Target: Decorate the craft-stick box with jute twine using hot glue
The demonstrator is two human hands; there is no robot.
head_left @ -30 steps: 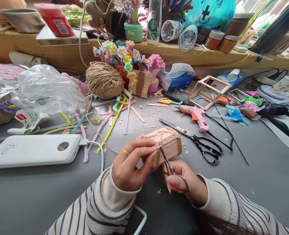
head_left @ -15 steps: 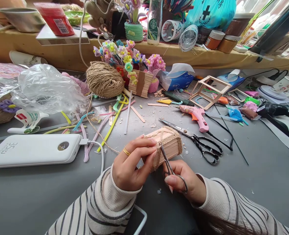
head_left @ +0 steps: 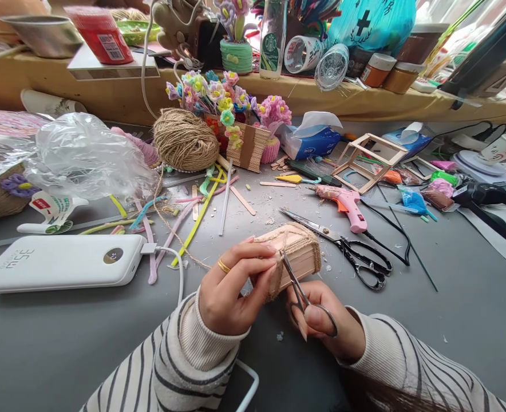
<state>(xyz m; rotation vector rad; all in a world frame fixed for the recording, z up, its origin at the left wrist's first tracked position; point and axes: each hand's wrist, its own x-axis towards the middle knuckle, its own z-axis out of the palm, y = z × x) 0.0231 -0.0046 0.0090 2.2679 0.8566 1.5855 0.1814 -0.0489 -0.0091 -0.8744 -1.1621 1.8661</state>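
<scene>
A small box of pale wooden sticks [head_left: 298,269] has jute twine along its edges. Its left end is gripped by my left hand [head_left: 229,286], whose thumb and fingertips close near the twine at the corner. My right hand [head_left: 328,317] has its fingers through the handles of small metal scissors [head_left: 296,281]. The tips of these scissors touch or nearly touch the twine beside my left fingertips; I cannot tell which. From the box, a strand of twine runs left and back to a jute twine ball [head_left: 186,140].
Large black-handled scissors [head_left: 362,260] and a pink glue gun [head_left: 343,206] lie beyond the box to the right. At the left rests a white power bank [head_left: 64,263] with a cable. Farther back are a wooden stick frame [head_left: 368,160] and pipe-cleaner flowers [head_left: 216,94].
The handles of the small scissors have spread wider apart in my right hand. My left hand and the box stay almost where they were.
</scene>
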